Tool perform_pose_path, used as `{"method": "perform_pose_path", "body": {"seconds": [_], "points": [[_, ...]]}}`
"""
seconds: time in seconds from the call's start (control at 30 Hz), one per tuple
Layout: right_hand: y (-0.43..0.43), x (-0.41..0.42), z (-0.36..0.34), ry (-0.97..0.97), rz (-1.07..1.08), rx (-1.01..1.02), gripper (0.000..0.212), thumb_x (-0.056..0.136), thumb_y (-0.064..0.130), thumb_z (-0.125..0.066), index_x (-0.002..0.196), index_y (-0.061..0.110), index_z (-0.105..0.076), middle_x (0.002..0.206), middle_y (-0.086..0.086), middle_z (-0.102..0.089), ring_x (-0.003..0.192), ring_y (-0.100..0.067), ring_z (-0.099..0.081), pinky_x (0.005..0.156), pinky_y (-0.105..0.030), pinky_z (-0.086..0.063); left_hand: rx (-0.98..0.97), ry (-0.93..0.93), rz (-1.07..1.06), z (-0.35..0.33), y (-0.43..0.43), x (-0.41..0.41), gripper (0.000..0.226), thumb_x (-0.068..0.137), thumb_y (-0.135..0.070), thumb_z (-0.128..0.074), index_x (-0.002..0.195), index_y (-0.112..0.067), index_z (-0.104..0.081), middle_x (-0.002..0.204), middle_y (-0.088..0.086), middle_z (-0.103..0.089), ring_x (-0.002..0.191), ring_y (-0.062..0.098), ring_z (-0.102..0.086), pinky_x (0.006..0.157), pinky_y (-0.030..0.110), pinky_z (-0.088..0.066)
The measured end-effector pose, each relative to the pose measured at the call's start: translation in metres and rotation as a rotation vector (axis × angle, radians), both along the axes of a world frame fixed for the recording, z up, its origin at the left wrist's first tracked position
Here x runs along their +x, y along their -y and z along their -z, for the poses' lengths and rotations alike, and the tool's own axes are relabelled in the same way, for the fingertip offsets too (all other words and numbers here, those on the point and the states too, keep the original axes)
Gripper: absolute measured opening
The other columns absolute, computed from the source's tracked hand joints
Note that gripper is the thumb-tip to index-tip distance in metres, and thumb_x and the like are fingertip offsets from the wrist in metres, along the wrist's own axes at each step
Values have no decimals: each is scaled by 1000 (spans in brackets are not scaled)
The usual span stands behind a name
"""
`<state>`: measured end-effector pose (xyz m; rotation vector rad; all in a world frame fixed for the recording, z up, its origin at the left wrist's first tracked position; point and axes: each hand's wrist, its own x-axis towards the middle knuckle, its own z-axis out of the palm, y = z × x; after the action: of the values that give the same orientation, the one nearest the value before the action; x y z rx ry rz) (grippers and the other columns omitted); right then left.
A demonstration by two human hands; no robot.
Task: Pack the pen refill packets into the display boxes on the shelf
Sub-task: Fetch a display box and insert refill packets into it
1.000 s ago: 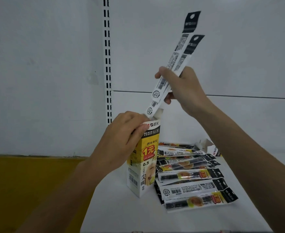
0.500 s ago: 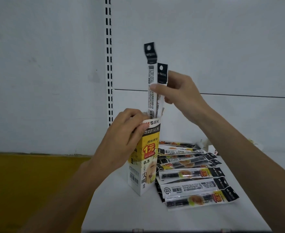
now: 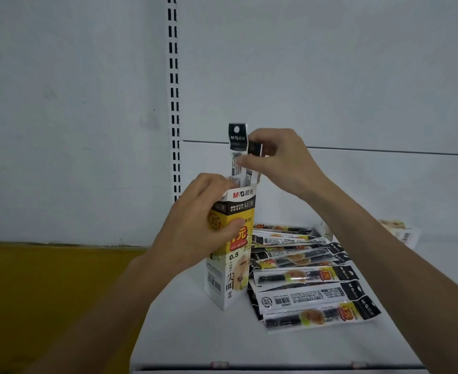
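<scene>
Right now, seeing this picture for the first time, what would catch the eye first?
In the middle, the left hand grips an upright yellow-and-white display box while the right hand pinches two refill packets standing partly inside its open top. Right of the box, a pile of loose packets lies on the white shelf.

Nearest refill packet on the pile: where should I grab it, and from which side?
Pinch the nearest refill packet by its black header tab, coming from the right. It lies flat at the front of the pile, tab end pointing right and unobstructed; the display box crowds its other end.
</scene>
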<state>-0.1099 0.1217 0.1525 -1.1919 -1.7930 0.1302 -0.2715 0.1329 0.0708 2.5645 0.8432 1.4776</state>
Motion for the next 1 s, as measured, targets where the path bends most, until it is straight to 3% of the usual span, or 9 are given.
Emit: {"method": "perform_pose_path", "body": {"seconds": [0.07,0.13,0.2,0.3,0.43,0.57,0.73,0.87,1.0], "points": [[1,-2,2,170,25,-55,9,78,16,-70,74,13,-62,65,2,-58,55,-4,-44,53,-15,-34,-5,8,7,0,0,0,46,72,-48,-54,114,-32,-48,106,-18,-43,100,-17,-40,76,-1,-39],[1,-1,4,218,27,-125,13,79,18,-69,77,6,-65,69,-3,-60,59,-9,-45,56,-21,-35,-22,16,4,-1,1,0,47,73,-42,-60,116,-27,-50,106,-16,-45,100,-17,-41,75,-2,-37],[2,2,1,143,18,-155,13,77,22,-71,78,10,-68,71,2,-62,63,-9,-49,59,-23,-38,-32,33,-13,-1,2,0,47,71,-38,-62,114,-24,-50,104,-17,-45,98,-16,-43,74,-1,-38],[5,1,-3,-23,-2,-109,11,76,19,-72,70,22,-64,69,9,-62,62,-5,-54,58,-15,-41,-19,29,-24,-1,1,-1,45,71,-39,-61,111,-23,-49,103,-16,-46,96,-15,-44,73,0,-39],[8,-10,-2,201,58,-102,8,77,10,-68,72,17,-68,63,11,-61,59,0,-56,52,-4,-41,-6,39,-21,0,-1,2,47,71,-44,-60,112,-22,-49,106,-14,-44,96,-13,-44,73,3,-42],[11,-12,-2,303,61,-97,8,79,12,-65,77,18,-69,69,9,-61,61,2,-52,51,-2,-38,-14,90,-35,2,2,2,51,68,-42,-62,112,-18,-52,121,-11,-32,101,-3,-43,76,7,-44],[12,-10,0,68,17,-46,8,81,12,-65,77,18,-61,71,6,-63,65,2,-56,56,-7,-41,-36,61,-43,0,7,1,51,66,-37,-64,113,-19,-54,136,-2,-28,106,-1,-40,80,19,-49],[15,-16,3,153,17,-21,22,86,8,-55,104,17,-61,74,6,-67,75,-9,-62,62,-14,-45,-54,61,-60,1,6,-1,51,70,-36,-69,115,-19,-52,138,-1,-27,107,1,-40,82,22,-49],[17,-17,4,232,42,6,28,96,22,-40,103,14,-65,91,-1,-70,87,-17,-61,75,-33,-47,-17,82,-48,2,3,1,53,68,-37,-67,116,-28,-47,138,-1,-27,107,-6,-36,82,21,-49]]}}
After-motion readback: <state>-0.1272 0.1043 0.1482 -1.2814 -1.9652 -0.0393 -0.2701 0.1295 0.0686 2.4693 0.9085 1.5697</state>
